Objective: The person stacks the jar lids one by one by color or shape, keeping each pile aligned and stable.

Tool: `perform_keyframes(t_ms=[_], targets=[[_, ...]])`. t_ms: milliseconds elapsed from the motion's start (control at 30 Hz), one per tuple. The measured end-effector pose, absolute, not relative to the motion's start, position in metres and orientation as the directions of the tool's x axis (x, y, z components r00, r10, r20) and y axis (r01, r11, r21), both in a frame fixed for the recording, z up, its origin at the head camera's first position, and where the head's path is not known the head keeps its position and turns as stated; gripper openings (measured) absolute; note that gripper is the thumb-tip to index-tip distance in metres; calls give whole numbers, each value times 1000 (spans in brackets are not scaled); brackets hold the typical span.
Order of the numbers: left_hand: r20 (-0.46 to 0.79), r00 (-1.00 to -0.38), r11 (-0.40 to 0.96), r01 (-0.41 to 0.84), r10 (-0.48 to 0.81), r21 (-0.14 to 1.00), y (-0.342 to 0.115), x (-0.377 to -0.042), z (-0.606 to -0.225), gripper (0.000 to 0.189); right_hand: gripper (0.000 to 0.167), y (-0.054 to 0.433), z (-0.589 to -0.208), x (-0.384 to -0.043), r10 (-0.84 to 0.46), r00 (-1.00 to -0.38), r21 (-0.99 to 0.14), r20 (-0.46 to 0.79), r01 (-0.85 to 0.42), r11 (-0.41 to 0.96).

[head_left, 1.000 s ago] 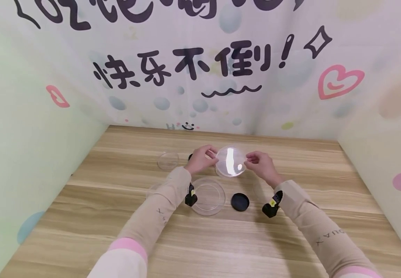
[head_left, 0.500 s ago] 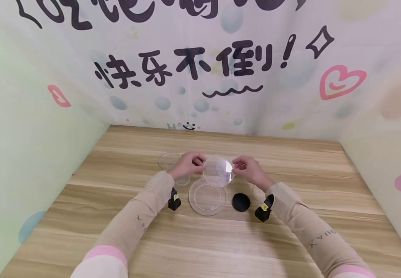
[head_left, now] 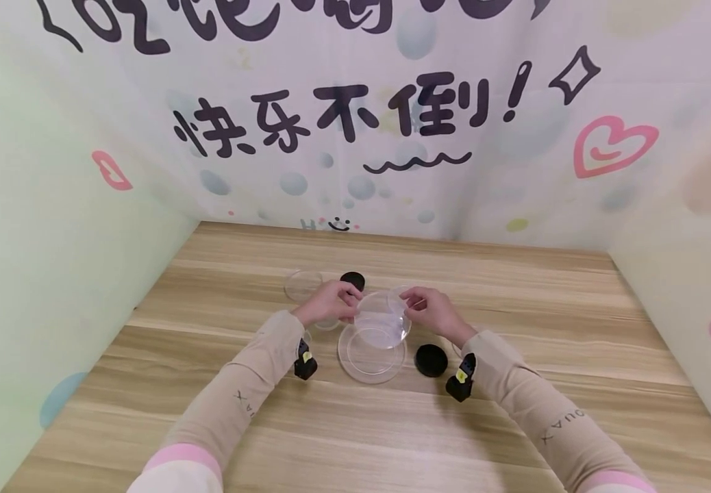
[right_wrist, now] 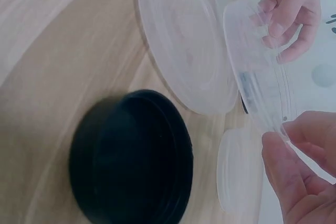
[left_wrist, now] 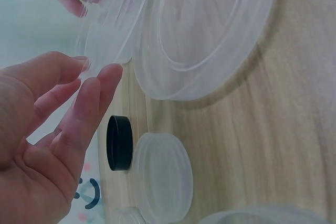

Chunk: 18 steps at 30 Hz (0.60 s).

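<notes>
A round clear plastic lid (head_left: 380,320) is held between both hands, tilted, right above a larger clear round lid (head_left: 370,373) lying on the wooden table. My left hand (head_left: 332,302) pinches its left edge between thumb and fingers. On the opposite edge, the right hand (head_left: 431,311) pinches with thumb and fingertips, as the right wrist view shows closely. In that view the held lid (right_wrist: 257,72) has a stepped rim. Right of the large lid lies a black round lid (head_left: 431,361), hollow side visible in the right wrist view.
Another black lid (head_left: 353,281) lies behind the left hand. A clear lid (head_left: 298,283) sits at the back left. The left wrist view shows a smaller clear lid (left_wrist: 164,177) beside the rear black one. A printed cloth wall (head_left: 392,198) stands behind the table.
Both hands have brought the held lid left and toward the person, from the back right to above the large lid. The rear black lid, partly hidden before, shows more now.
</notes>
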<state>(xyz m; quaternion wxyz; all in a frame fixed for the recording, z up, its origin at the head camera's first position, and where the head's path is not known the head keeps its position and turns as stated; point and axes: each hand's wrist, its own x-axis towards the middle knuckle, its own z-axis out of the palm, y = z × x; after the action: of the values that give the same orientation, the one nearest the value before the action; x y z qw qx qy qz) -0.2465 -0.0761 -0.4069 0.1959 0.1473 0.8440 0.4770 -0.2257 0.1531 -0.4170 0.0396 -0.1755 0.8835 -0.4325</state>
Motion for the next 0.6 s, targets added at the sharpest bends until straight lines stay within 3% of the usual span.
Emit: perform_keyframes(t_ms=[233,600], targets=[[-238,-870,552,46,432,833,-80,-244,-412,27,19,151,-425,-223,-390,-915,-787,100,-313,532],[-175,-854,540,140,491,830,-88,-240,-417,20,22,143,-430,-217,-442,-892,-801,92,-330,499]])
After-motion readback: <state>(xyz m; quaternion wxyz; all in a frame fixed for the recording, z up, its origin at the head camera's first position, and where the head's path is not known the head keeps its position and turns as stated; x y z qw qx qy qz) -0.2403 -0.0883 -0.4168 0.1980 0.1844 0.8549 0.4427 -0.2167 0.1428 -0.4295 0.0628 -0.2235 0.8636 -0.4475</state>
